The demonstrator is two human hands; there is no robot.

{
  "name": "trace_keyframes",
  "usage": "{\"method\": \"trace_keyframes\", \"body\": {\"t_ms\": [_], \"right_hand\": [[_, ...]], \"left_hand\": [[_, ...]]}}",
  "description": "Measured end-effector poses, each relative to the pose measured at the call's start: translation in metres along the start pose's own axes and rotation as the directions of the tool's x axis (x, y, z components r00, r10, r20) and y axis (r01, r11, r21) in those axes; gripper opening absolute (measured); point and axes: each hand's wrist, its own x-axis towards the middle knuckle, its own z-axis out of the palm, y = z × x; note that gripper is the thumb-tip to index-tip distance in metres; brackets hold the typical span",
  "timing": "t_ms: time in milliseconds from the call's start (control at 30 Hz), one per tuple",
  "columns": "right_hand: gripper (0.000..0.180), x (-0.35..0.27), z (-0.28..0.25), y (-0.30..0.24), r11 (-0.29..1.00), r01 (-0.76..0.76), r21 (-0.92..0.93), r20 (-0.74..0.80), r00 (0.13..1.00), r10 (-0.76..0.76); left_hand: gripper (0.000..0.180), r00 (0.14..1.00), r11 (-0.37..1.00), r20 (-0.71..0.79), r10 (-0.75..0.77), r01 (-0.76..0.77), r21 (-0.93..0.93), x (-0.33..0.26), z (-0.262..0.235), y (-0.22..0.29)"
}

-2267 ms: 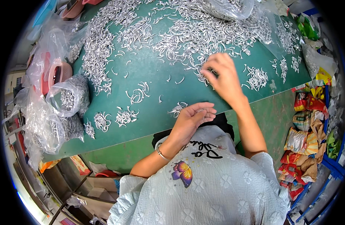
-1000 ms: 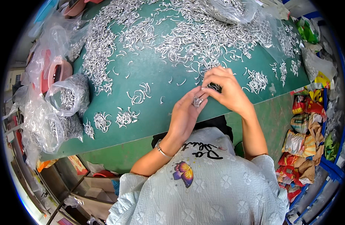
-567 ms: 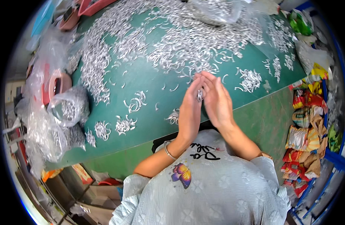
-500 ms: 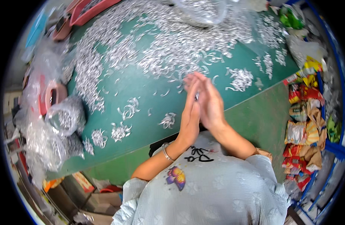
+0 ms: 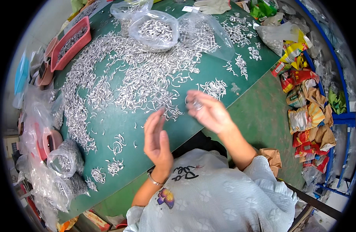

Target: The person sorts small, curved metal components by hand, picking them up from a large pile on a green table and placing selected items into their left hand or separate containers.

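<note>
My right hand (image 5: 211, 115) is raised over the table's near edge, fingers curled around a few small silvery metal pieces (image 5: 197, 104); motion blur softens their outline. To its left, my left hand (image 5: 158, 144) is open with fingers stretched up and the palm facing the right hand, nothing visible in it. Beyond both hands spreads a wide heap of small curved metal pieces (image 5: 143, 83) on the green table (image 5: 178, 133). A smaller pile of the same pieces (image 5: 213, 89) lies just beyond my right hand. Several little piles, one of them a cluster (image 5: 115, 166), sit left of my left hand.
Clear bags of metal parts (image 5: 154, 33) stand at the back. A pink tray (image 5: 71, 46) of parts is at the far left, with plastic bags (image 5: 64, 160) along the left edge. Colourful packets (image 5: 302, 116) line the blue rack (image 5: 344, 120) at right.
My hands were pressed together and have come apart, left hand moving left, right hand keeping metal pieces. The view has shifted, showing more of the table's back.
</note>
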Motion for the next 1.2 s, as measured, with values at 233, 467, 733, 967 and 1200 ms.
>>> {"method": "trace_keyframes", "body": {"t_ms": [233, 467, 733, 967, 1200], "right_hand": [[0.023, -0.016, -0.04, -0.082, 0.927, 0.339, -0.157, -0.185, 0.913, -0.365], [0.026, -0.016, -0.053, -0.093, 0.922, 0.353, -0.161, -0.193, 0.905, -0.38], [0.023, -0.022, -0.045, -0.068, 0.992, 0.126, -0.024, 0.015, 0.992, -0.126], [0.022, -0.011, -0.017, -0.033, 0.999, -0.023, 0.035, 0.013, 1.0, 0.022], [0.022, -0.002, 0.019, 0.049, 0.913, -0.089, -0.398, 0.068, 0.99, 0.126]], "left_hand": [[0.03, 0.966, 0.969, -0.09, -0.244, 0.246, 0.021, -0.013, -0.017, -0.007], [0.024, 0.938, 0.936, -0.007, -0.346, 0.346, 0.065, -0.021, -0.025, 0.001], [0.033, 0.966, 0.754, -0.253, -0.054, 0.206, 0.623, -0.06, -0.066, 0.001], [0.063, 0.966, 0.536, -0.152, -0.209, 0.244, 0.808, -0.082, -0.067, 0.013], [0.057, 0.955, 0.623, -0.261, -0.143, 0.292, 0.726, -0.081, -0.066, 0.006]]}}
